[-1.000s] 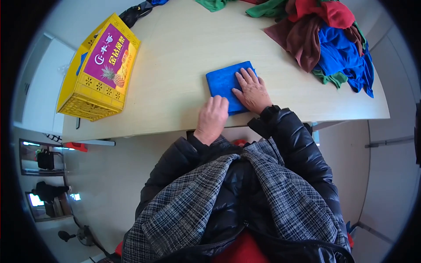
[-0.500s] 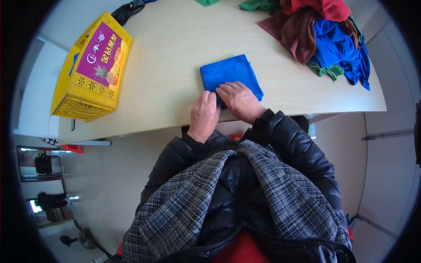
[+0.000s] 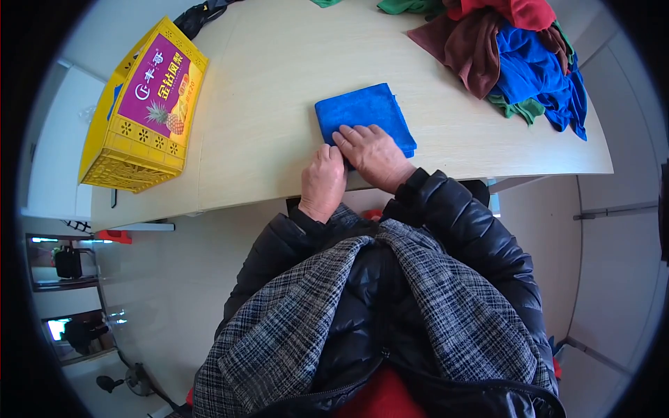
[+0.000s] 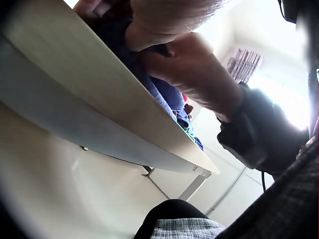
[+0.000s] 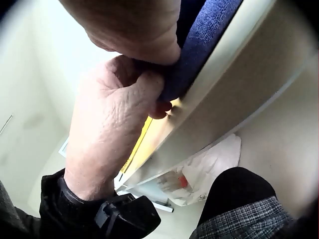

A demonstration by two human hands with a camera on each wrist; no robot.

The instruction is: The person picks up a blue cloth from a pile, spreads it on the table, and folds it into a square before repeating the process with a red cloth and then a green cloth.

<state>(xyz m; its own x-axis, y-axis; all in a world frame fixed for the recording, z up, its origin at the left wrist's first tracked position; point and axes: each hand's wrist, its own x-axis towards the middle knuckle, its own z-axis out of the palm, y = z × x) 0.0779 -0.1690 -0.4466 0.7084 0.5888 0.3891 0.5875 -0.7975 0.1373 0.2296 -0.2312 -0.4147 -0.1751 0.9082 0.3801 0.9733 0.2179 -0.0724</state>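
1. Item: the folded blue towel (image 3: 366,108) lies flat on the table (image 3: 258,104) at the near edge, in front of the person, a spot that presumably suits both hands.
2. Left hand (image 3: 323,182): grasping, its curled fingers pinching the towel's near left corner (the right wrist view shows this best), likely to control the layers there.
3. Right hand (image 3: 376,157): fingers lie across the top of the towel, touching or nearly touching the left hand, apparently to steady the fold; whether its thumb also pinches, I cannot tell.
4. Cloth pile (image 3: 519,66): red, maroon, blue and green pieces, loosely heaped at the far right, well apart from the towel, probably to leave working room.
5. Yellow crate (image 3: 145,171): at the table's left side, its pineapple label (image 3: 159,90) facing the towel; apparently kept within reach.
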